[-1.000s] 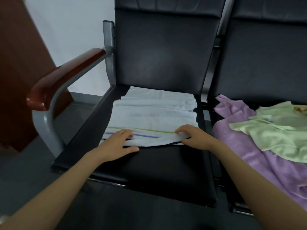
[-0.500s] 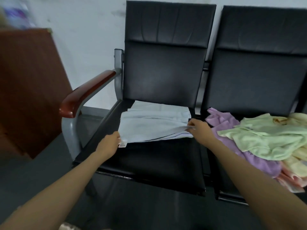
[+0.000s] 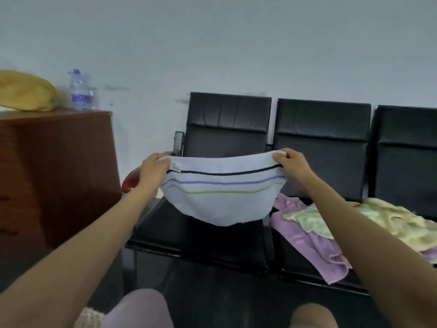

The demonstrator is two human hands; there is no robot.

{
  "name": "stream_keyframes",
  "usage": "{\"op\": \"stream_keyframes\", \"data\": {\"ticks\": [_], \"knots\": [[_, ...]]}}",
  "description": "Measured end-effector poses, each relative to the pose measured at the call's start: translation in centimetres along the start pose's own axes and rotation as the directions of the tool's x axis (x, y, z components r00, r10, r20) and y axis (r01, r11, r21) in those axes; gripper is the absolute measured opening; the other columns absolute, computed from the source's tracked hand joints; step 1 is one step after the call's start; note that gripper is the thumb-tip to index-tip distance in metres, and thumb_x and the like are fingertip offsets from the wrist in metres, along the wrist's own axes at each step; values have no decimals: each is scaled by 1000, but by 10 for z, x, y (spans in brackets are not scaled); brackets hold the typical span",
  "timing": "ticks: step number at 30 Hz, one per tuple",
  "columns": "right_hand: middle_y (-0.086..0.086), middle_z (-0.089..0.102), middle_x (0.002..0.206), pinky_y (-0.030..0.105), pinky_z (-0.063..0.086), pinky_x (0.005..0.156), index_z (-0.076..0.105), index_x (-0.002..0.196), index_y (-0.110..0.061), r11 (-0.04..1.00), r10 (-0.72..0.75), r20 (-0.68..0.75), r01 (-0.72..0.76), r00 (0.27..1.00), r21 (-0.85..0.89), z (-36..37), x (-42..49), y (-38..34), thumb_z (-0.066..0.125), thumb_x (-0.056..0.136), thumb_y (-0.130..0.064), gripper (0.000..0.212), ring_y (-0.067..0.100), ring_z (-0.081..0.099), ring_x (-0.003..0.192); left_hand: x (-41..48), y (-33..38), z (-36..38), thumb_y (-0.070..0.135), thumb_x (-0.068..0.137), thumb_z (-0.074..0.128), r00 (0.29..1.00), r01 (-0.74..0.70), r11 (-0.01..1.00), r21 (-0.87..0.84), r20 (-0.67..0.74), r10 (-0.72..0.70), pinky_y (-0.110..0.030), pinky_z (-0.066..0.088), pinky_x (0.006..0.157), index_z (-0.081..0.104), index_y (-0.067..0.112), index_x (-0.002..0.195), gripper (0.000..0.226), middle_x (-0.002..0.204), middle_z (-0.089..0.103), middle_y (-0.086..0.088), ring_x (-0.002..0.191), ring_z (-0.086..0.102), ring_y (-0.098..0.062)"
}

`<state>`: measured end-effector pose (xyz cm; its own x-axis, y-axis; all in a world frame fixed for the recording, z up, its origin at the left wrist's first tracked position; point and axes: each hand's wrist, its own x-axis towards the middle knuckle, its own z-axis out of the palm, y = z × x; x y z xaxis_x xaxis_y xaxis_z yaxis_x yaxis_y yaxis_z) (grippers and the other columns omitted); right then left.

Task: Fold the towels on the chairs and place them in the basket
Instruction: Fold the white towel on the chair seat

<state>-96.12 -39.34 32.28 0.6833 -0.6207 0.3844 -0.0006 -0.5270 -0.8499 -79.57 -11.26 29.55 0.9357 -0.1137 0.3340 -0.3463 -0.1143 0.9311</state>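
Observation:
A white towel (image 3: 222,202) with black, blue and green stripes hangs folded in the air above the left black chair (image 3: 201,242). My left hand (image 3: 155,168) grips its upper left corner and my right hand (image 3: 292,164) grips its upper right corner, so it sags between them. On the middle chair (image 3: 321,147) lie a purple towel (image 3: 307,242) and a pale green towel (image 3: 314,218), with a yellowish towel (image 3: 397,221) further right. No basket shows in this view.
A brown wooden cabinet (image 3: 54,176) stands at the left, carrying a water bottle (image 3: 80,91) and a yellow bundle (image 3: 26,91). A third black chair (image 3: 406,157) is at the far right. My knees (image 3: 139,308) show at the bottom edge.
Both hands have lifted the white towel off the left chair's seat and hold it up by its two upper corners. The view has pulled back and tilted upward.

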Motion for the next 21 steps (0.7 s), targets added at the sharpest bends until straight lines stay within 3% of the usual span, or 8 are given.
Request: {"op": "stream_keyframes", "data": {"ticks": [4, 7, 13, 16, 18, 21], "knots": [[2, 60, 82, 32, 45, 72, 62, 86, -14, 999, 19, -9, -19, 1000, 37, -11, -13, -7, 57, 93, -18, 9, 18, 53, 78, -3, 8, -10, 10, 87, 52, 1000, -13, 1000, -13, -18, 12, -31, 47, 76, 62, 11, 100, 17, 104, 63, -8, 89, 57, -23], [4, 62, 85, 39, 50, 78, 63, 87, -15, 999, 51, 7, -51, 999, -6, -11, -17, 2, 57, 93, -19, 9, 22, 57, 82, -5, 0, -5, 10, 88, 53, 1000, 7, 1000, 26, 4, -7, -28, 41, 73, 61, 6, 104, 19, 101, 61, -8, 87, 54, -22], [10, 63, 86, 41, 50, 82, 63, 87, -9, 971, 182, 56, -170, 982, -165, 12, -26, 72, 55, 92, -18, 13, 29, 59, 86, -9, -70, 23, 13, 86, 63, 982, 154, 982, 104, 93, -164, -39, 49, 86, 59, 5, 101, 17, 105, 63, -15, 97, 59, -30], [18, 65, 107, 46, 47, 94, 65, 101, 4, 958, 234, 36, -224, 972, -179, 27, -30, 112, 55, 92, -17, 25, 34, 60, 102, -14, -107, 39, 12, 87, 64, 957, 246, 963, 112, 133, -259, -39, 49, 81, 56, 6, 93, 12, 97, 61, -17, 86, 57, -26], [18, 65, 105, 39, 49, 81, 63, 100, 7, 950, 257, 25, -248, 966, -187, 37, -26, 134, 54, 92, -16, 26, 31, 60, 95, -9, -126, 50, 11, 87, 64, 945, 281, 954, 103, 145, -293, -40, 50, 80, 56, 9, 84, 9, 94, 62, -17, 84, 58, -26], [6, 56, 74, 29, 37, 59, 61, 88, 3, 943, 289, 10, -283, 957, -173, 50, -4, 157, 52, 93, -15, 20, 21, 49, 75, 12, -143, 68, 10, 88, 60, 934, 308, 947, 93, 161, -320, -33, 50, 69, 55, 15, 77, 14, 83, 61, -9, 79, 58, -24]]}}
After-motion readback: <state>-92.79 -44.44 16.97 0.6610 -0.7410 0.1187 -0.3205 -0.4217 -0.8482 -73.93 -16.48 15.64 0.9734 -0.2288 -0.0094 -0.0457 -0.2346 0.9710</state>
